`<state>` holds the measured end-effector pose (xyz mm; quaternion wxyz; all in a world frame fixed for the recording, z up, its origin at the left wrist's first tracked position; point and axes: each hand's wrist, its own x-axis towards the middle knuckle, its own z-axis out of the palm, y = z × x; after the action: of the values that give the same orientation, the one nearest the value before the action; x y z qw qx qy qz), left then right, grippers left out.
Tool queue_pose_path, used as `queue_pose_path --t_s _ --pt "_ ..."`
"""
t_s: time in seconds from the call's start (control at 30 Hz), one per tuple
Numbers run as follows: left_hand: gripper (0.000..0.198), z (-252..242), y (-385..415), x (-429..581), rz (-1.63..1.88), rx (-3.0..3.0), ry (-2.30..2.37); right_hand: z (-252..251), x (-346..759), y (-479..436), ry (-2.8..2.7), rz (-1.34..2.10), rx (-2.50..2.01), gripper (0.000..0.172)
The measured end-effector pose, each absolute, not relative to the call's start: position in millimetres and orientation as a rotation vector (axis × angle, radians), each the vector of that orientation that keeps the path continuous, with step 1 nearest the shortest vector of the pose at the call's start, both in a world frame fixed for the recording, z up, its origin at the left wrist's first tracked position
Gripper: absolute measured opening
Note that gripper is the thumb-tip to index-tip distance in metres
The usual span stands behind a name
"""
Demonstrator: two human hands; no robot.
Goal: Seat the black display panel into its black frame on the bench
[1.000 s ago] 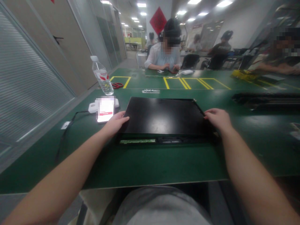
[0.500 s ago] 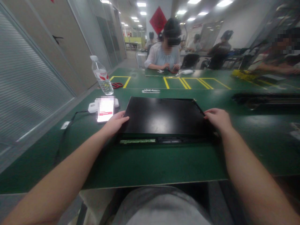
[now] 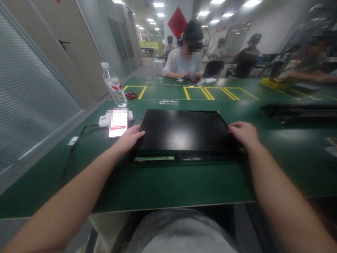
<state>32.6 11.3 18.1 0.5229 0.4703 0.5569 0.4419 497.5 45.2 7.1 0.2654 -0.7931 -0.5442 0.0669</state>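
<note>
A flat black screen panel [image 3: 181, 131] lies over a dark frame in front of me, its near edge apart from the frame's lower strip. My left hand [image 3: 133, 136] grips the panel's left edge, thumb on top and fingers beneath. At the right edge, my right hand [image 3: 243, 133] pinches the side near the far corner; whether it holds the panel alone or the frame too is unclear. A green circuit board [image 3: 154, 159] shows in the strip along the near side.
Left of the panel are a lit phone [image 3: 118, 123] on a white power strip [image 3: 103, 121], a water bottle [image 3: 115, 86] and red scissors [image 3: 131, 95]. Dark panels [image 3: 297, 114] lie right on the green table [image 3: 179, 189]. A person [image 3: 184, 63] sits opposite.
</note>
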Motion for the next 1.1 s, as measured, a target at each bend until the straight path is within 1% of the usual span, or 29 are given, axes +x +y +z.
queue_pose_path --t_s 0.57,0.77,1.1 --pt "0.041 14.8 13.3 31.1 1.053 1.148 1.347 5.1 496.6 45.2 -1.47 0.168 -2.141 0.023" --pt "0.048 14.7 13.1 30.6 1.042 1.161 1.349 2.2 499.4 47.4 -1.486 0.125 -2.133 0.025" --pt "0.039 13.5 13.9 29.6 1.049 1.167 1.354 8.4 495.4 44.0 -1.459 0.192 -2.155 0.025"
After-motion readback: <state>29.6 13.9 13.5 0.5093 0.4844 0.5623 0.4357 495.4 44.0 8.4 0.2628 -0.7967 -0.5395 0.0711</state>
